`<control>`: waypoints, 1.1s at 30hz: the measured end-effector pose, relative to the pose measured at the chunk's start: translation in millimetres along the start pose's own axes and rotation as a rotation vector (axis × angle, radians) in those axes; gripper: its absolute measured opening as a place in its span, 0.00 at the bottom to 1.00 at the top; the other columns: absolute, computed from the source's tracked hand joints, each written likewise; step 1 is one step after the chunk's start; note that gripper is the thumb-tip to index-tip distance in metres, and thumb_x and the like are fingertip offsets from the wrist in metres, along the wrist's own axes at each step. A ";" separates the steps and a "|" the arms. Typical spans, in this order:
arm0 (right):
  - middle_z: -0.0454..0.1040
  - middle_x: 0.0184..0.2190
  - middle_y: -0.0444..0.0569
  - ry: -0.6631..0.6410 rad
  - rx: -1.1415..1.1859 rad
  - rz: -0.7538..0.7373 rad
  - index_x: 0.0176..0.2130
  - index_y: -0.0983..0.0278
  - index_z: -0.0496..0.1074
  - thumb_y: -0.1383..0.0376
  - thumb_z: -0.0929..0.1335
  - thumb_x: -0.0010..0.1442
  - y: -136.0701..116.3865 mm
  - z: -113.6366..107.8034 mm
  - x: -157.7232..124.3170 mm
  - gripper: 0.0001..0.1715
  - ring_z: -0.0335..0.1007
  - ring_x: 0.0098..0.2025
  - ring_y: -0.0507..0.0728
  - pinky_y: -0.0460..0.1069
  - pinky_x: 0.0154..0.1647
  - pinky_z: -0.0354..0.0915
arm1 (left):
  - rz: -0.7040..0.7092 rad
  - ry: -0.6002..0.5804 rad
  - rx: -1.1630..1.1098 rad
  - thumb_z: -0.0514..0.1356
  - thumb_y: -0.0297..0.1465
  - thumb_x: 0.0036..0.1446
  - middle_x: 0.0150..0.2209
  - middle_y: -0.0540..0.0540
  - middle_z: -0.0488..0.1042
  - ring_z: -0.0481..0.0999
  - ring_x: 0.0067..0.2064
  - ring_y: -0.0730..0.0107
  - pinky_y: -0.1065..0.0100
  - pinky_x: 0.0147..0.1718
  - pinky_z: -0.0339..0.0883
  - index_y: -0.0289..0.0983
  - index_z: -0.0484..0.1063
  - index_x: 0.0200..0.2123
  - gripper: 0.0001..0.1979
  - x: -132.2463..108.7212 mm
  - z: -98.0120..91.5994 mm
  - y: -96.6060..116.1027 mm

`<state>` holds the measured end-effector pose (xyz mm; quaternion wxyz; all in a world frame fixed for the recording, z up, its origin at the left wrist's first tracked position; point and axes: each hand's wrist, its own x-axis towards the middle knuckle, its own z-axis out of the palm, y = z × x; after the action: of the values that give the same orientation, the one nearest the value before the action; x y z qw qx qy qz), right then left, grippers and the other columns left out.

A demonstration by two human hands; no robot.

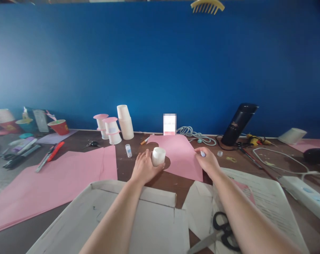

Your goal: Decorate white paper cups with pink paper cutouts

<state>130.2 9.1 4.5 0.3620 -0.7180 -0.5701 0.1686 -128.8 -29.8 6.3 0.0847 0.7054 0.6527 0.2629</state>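
While a white cup [158, 157] is held by the left hand [144, 167], a small pale item [202, 154] is kept in the curled fingers of the right hand [207, 159]. The left grip is opened only to the cup's width, with the thumb on the near side and the fingers on the far left; whether the cup rests on the surface [173, 179] or is slightly lifted cannot be told. The right grip is nearly closed, and the item is mostly hidden by it. The cup is placed near the middle of the surface, beside the curved left edge of a pink sheet [179, 155], which reaches toward the back edge. The sheet's right edge is met by the right fingertips, though firm contact cannot be confirmed.

For steady handling, light, even pressure would best be used on the cup, since thin walls are likely to be dented by a squeeze. The sheet would be better kept flat, with the wrist held clear of it. A clear cap [219, 153] lies just beyond the right hand and could easily be knocked. Toward the front edge, the scissors [223, 233] are crossed closely by the right forearm, so low sweeps should be avoided.
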 end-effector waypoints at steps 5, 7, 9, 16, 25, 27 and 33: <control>0.75 0.34 0.47 -0.018 -0.003 -0.008 0.39 0.61 0.72 0.66 0.64 0.50 -5.1 -3.2 -4.7 0.14 0.69 0.35 0.56 0.48 0.35 0.61 | -0.064 -0.016 0.091 0.54 0.50 0.49 0.41 0.35 0.75 0.72 0.48 0.45 0.53 0.49 0.59 0.33 0.66 0.43 0.28 2.5 -4.7 1.0; 0.75 0.34 0.46 -0.032 0.002 -0.002 0.39 0.61 0.72 0.66 0.64 0.50 -4.6 -5.4 -4.2 0.14 0.69 0.35 0.56 0.48 0.35 0.60 | -0.079 -0.001 0.149 0.55 0.50 0.48 0.38 0.35 0.75 0.73 0.46 0.45 0.52 0.48 0.59 0.34 0.66 0.41 0.26 -0.5 -12.2 2.1; 0.75 0.35 0.46 -0.050 0.020 0.001 0.38 0.61 0.73 0.66 0.64 0.50 -1.9 -7.0 -3.1 0.15 0.69 0.35 0.55 0.47 0.35 0.60 | -0.111 -0.008 0.194 0.55 0.48 0.47 0.37 0.36 0.76 0.74 0.43 0.44 0.51 0.46 0.59 0.34 0.66 0.40 0.25 -5.7 -20.9 2.6; 0.72 0.26 0.44 -0.227 0.361 0.106 0.41 0.63 0.71 0.62 0.66 0.48 6.3 -11.8 3.6 0.18 0.67 0.26 0.54 0.46 0.25 0.59 | -0.263 -0.069 0.268 0.55 0.47 0.47 0.33 0.35 0.76 0.75 0.39 0.43 0.52 0.38 0.62 0.36 0.66 0.36 0.20 -18.1 -39.8 2.3; 0.76 0.37 0.48 -0.516 0.551 0.137 0.48 0.61 0.67 0.60 0.64 0.53 -10.0 -49.4 -5.2 0.22 0.74 0.32 0.57 0.48 0.29 0.66 | -0.372 0.390 0.201 0.54 0.50 0.49 0.36 0.37 0.74 0.73 0.42 0.46 0.53 0.39 0.64 0.35 0.63 0.44 0.27 -16.2 -58.0 9.0; 0.76 0.37 0.47 -0.607 0.564 0.109 0.48 0.60 0.66 0.59 0.64 0.52 -12.2 -56.5 -10.8 0.23 0.73 0.31 0.56 0.47 0.28 0.65 | -0.384 0.500 0.182 0.55 0.50 0.49 0.39 0.37 0.74 0.71 0.44 0.46 0.53 0.41 0.64 0.35 0.63 0.46 0.28 -15.8 -60.4 8.4; 0.75 0.36 0.46 -0.661 0.304 -0.076 0.47 0.63 0.69 0.56 0.68 0.50 3.8 -60.9 -5.4 0.25 0.71 0.34 0.56 0.47 0.31 0.63 | -0.219 0.496 0.094 0.57 0.46 0.50 0.44 0.38 0.73 0.67 0.50 0.47 0.53 0.46 0.63 0.36 0.62 0.50 0.27 -12.8 -46.9 3.7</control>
<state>171.2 -16.3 42.3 0.2669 -0.5411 -0.6509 0.4608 -148.3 -53.1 44.4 -0.0827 0.5478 0.7374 0.3865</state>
